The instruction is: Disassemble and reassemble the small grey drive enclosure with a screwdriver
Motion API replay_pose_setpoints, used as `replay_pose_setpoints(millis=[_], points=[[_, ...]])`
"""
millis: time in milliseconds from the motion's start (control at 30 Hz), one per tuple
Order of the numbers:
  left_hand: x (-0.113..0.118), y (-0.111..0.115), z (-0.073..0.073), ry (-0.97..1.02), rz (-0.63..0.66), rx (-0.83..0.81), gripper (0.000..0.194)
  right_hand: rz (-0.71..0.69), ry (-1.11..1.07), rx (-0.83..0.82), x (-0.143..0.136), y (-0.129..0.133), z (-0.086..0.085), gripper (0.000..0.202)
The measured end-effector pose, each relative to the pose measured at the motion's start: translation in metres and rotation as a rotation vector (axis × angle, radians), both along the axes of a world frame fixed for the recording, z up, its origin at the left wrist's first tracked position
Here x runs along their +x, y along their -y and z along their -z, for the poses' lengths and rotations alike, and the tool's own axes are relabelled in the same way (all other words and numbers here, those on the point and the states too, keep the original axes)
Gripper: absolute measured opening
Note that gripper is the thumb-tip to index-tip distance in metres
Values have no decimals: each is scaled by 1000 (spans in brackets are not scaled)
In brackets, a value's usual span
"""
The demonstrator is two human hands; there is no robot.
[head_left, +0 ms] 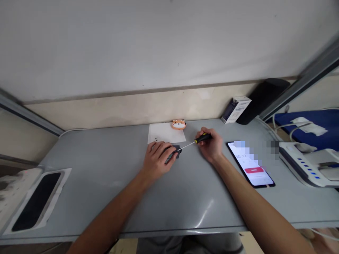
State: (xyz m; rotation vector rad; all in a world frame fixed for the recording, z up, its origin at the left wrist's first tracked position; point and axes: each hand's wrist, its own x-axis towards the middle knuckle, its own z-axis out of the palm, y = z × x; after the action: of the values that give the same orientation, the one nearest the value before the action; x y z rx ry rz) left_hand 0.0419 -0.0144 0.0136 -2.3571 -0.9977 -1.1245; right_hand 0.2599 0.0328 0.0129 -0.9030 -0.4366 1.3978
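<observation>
My right hand (210, 143) is closed around the black and yellow handle of a screwdriver (203, 137). Its thin metal shaft points left and down, and the tip meets a small dark object (178, 151) on the grey desk. Fingers of my left hand (159, 158) curl over that object's left side and grip it, hiding part of it. Just behind lies a white sheet of paper (161, 132) with a few tiny dark pieces near its front edge. An orange animal-faced case (178, 124) rests at the sheet's right end.
A lit phone (250, 165) lies right of my right forearm, with a white power strip (304, 165) beyond. Behind them stand a small box (235, 109) and a black cylinder (262, 100). At the desk's (100, 187) left end is a black slab (37, 201) on white paper.
</observation>
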Motion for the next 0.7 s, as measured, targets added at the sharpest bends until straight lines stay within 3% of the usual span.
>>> replay_pose_setpoints(millis=[533,600,700], points=[[-4,-1,-6,-167,22,63,15,-12,21,38,5,-3,9,29],[-3,1,-8,-183,15,70,17,-25,80,42,-4,-1,9,33],[-3,2,-8,-194,1,68,20,-79,352,108,-22,6,10,35]])
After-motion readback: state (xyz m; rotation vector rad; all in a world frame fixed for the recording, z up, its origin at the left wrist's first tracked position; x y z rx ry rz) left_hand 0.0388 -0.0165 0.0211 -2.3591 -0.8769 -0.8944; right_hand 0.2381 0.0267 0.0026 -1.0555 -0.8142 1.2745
